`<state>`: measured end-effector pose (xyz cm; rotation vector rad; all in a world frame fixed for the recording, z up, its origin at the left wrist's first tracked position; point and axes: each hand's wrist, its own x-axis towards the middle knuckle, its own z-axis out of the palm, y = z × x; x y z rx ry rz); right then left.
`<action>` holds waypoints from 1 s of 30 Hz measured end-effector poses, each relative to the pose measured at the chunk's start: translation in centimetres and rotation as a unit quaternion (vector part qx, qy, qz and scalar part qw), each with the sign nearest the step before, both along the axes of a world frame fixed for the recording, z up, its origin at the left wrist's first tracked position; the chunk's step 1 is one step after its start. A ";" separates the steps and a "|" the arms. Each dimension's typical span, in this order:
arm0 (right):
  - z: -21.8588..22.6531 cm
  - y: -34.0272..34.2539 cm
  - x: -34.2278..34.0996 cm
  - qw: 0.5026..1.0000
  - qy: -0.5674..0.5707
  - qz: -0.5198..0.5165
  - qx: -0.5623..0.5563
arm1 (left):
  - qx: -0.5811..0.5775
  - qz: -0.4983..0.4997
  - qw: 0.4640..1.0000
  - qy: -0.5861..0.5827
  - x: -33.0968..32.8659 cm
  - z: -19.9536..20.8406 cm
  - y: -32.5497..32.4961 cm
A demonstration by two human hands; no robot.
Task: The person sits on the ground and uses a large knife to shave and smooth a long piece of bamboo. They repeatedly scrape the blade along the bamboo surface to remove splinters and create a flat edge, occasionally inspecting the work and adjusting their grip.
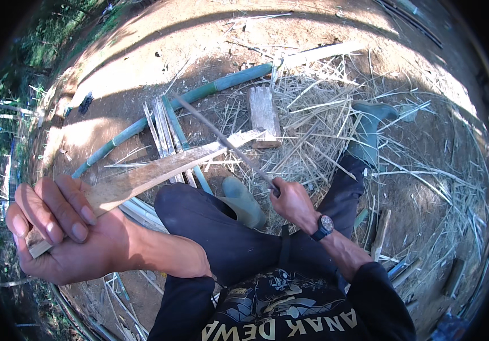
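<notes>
My left hand (80,238) is closed around one end of a flat, pale bamboo strip (148,181), held up at the left and slanting toward the middle. The strip narrows to a point at its far end. In my right hand (294,203), which wears a wristwatch (325,224), is a long-bladed knife (245,160). Its thin grey blade runs up and to the left and crosses the strip near the pointed end. Whether blade and strip touch, I cannot tell. The knife's handle is mostly hidden in my fist.
A green bamboo pole (205,90) lies across the ground ahead, beside a wooden block (263,113). Split slats (165,133) rest in a bundle left of the block. Pale shavings (318,122) are heaped around my boot (369,128). Bushes (23,85) stand at the far left.
</notes>
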<state>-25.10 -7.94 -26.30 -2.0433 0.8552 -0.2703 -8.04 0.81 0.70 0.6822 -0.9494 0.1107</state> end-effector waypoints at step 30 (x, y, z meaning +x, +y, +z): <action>-3.7 -2.4 0.3 0.999 0.000 -0.044 0.027 | 0.023 -0.294 0.953 -0.063 1.1 -0.9 0.0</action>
